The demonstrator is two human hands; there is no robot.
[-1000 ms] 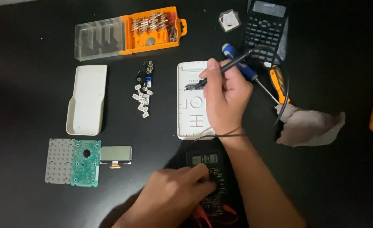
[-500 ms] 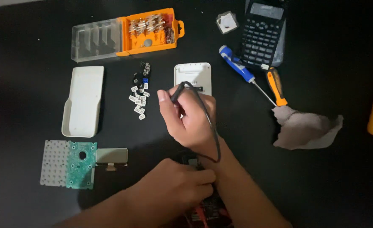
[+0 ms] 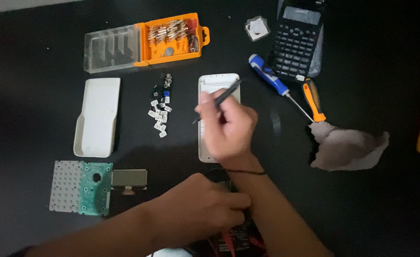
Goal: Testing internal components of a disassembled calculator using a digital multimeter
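Note:
My right hand [image 3: 229,128] holds a thin black probe [image 3: 224,97] like a pen, slanted across a white calculator shell [image 3: 219,82] that lies flat on the black table. The hand covers the shell's lower half. The probe's tip points down-left past the shell's left edge. My left hand [image 3: 195,207] rests closed over a dark multimeter [image 3: 242,235] at the bottom centre, hiding most of it. Red leads show beneath the meter.
Left of the shell lie several small key caps [image 3: 160,112], a white back cover [image 3: 98,116], a green circuit board [image 3: 95,188] with grey keypad mat and a small display [image 3: 129,178]. Orange bit case [image 3: 172,38] behind. Right: blue screwdriver [image 3: 271,78], orange screwdriver [image 3: 313,100], black calculator [image 3: 295,40], crumpled tissue [image 3: 347,147].
My right hand swung with the probe from the shell's upper right to its left side, then settled over the shell's middle. My left hand stayed on the multimeter.

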